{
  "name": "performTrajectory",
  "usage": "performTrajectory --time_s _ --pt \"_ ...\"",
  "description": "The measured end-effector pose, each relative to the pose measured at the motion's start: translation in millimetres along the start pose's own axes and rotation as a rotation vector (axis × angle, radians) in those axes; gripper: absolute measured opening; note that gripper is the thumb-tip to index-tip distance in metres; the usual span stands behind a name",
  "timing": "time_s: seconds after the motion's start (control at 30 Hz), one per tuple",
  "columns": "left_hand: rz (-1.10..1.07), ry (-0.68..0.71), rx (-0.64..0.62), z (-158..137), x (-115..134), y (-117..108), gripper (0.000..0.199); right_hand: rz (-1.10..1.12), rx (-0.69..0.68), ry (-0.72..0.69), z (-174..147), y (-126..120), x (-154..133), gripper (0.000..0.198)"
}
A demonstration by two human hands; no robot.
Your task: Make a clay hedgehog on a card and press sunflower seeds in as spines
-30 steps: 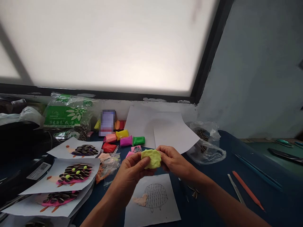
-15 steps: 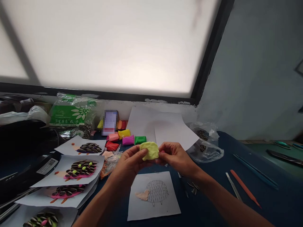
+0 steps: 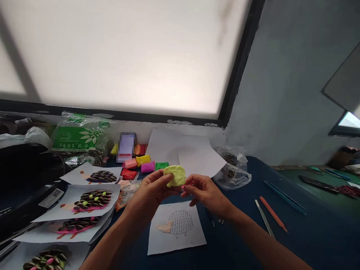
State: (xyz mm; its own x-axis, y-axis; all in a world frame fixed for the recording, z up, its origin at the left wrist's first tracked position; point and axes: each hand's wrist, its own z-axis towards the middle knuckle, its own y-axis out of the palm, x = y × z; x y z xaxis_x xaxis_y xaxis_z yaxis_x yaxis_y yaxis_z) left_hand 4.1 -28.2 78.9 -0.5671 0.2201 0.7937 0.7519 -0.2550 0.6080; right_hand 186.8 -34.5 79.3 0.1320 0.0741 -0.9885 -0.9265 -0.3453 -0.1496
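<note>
A flattened, wavy-edged piece of pale yellow-green modelling clay (image 3: 177,175) is held up over the table. My left hand (image 3: 153,187) grips it at its left side, thumb on the front face and fingers behind. By the clay's lower right edge, my right hand (image 3: 204,193) is closed in a pinch, with a small pink bit of clay (image 3: 184,186) at its fingertips. Below both hands lies a white sheet (image 3: 157,245) with a drawn hedgehog (image 3: 181,223), whose face is covered in peach clay (image 3: 165,227).
Finished seed-and-clay hedgehog sheets (image 3: 53,213) overlap on the left. Wrapped clay packs (image 3: 147,167), a seed bag (image 3: 80,137) and blank paper (image 3: 199,153) stand along the back. To the right are a plastic bag of seeds (image 3: 232,180), blue tweezers (image 3: 284,197) and an orange tool (image 3: 273,213).
My right hand has shifted slightly down along the clay's right edge and its fingers have spread a little. The clay stays in my left hand. The whole view has turned slightly right.
</note>
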Motion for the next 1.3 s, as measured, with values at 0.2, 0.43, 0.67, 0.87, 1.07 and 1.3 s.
performTrajectory --time_s 0.2,0.43,0.67,0.87,1.07,1.3 --pt "0.018 -0.022 0.002 0 2 0 0.017 -0.106 0.079 0.035 -5 -1 11 0.024" --pt "-0.011 0.05 0.165 1 19 -6 0.01 -0.124 -0.014 0.115 -3 5 11 0.005" --pt "0.062 -0.024 0.057 0 8 -10 0.016 0.005 -0.023 0.179 -1 11 6 0.018" --pt "0.121 -0.03 -0.036 3 3 -15 0.022 -0.025 0.045 0.132 -2 8 12 0.016" --pt "0.252 -0.084 -0.127 2 -2 -13 0.031 0.013 0.071 0.0 -5 8 7 0.022" --pt "0.356 -0.091 -0.171 0 -10 -11 0.032 0.11 -0.031 -0.039 -3 6 8 0.024"
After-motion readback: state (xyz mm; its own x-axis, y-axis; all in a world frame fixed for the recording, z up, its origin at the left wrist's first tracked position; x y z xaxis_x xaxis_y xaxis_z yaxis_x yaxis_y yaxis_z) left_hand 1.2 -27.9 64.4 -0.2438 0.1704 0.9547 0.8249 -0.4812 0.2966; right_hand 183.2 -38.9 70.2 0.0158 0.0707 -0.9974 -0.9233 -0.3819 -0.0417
